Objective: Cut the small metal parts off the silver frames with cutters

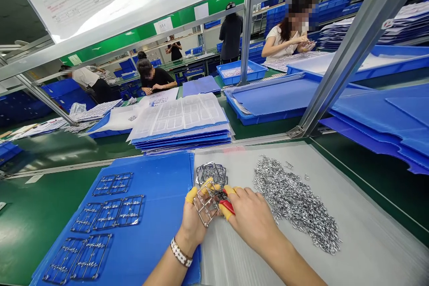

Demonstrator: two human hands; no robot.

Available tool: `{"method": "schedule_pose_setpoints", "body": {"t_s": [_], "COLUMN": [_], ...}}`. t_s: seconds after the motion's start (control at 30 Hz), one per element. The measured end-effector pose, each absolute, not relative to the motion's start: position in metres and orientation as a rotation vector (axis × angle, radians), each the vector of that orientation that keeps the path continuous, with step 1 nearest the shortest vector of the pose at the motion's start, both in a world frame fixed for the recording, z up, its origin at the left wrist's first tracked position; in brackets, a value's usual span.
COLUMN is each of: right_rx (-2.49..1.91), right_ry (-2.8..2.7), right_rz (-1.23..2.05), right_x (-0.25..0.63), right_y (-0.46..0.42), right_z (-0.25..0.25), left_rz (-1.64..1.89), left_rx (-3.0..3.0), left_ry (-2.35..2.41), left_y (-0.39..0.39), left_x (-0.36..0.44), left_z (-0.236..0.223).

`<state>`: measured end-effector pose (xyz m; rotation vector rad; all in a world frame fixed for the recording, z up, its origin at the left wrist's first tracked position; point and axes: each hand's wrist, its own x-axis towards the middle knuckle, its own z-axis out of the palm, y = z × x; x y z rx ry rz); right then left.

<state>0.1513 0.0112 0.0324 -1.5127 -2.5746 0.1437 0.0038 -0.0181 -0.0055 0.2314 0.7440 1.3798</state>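
My left hand [196, 219], with yellow finger covers and a patterned band at the wrist, is closed around the edges of a small rectangular metal frame [205, 205]. The frame is tilted up and has crossbars with little pieces inside. My right hand [250, 216], also in yellow finger covers, grips red-handled pliers [228, 207]. Their dark jaws are at the frame's right side; whether they touch it is hard to tell. Just beyond my hands lies a pile of similar metal frames [212, 172]. Right of my right hand spreads a heap of small silvery metal pieces [295, 201].
Several frames [107, 214] lie in rows on a blue sheet [161, 187] at left. A translucent sheet [355, 232] lies under the heap. Behind are stacked sheets [181, 118], blue trays [268, 103] and a metal post [348, 49]. Co-workers sit and stand farther back.
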Motion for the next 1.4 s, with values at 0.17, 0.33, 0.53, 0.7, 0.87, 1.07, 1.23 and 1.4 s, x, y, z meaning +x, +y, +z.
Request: {"method": "schedule_pose_setpoints", "body": {"t_s": [0.17,0.33,0.53,0.7,0.87,1.07,1.23,1.4], "right_rx": [-1.548,-1.548,-1.546,-1.526,-1.511,-1.536,-1.541,-1.552], "right_ry": [-2.593,-2.600,-2.578,-2.567,-2.565,-2.596,-2.633,-2.601], "right_rz": [0.223,0.238,0.142,0.217,0.302,0.243,0.145,0.145], "right_x": [0.150,0.149,0.150,0.151,0.154,0.152,0.146,0.151], "right_y": [0.018,0.017,0.014,0.016,0.019,0.017,0.013,0.011], "right_z": [0.033,0.034,0.036,0.034,0.036,0.040,0.043,0.040], "left_rz": [1.343,1.360,1.391,1.323,1.275,1.265,1.329,1.310], "left_rx": [0.261,0.354,0.508,0.274,0.234,0.211,0.330,0.310], "left_ry": [0.751,0.829,0.955,0.769,0.672,0.725,0.887,0.841], "left_y": [-0.018,-0.018,-0.020,-0.019,-0.019,-0.019,-0.021,-0.021], "left_x": [0.006,0.007,0.007,0.005,0.001,-0.001,0.004,0.005], "left_z": [-0.004,-0.009,-0.011,-0.005,-0.003,-0.006,-0.007,-0.004]}}
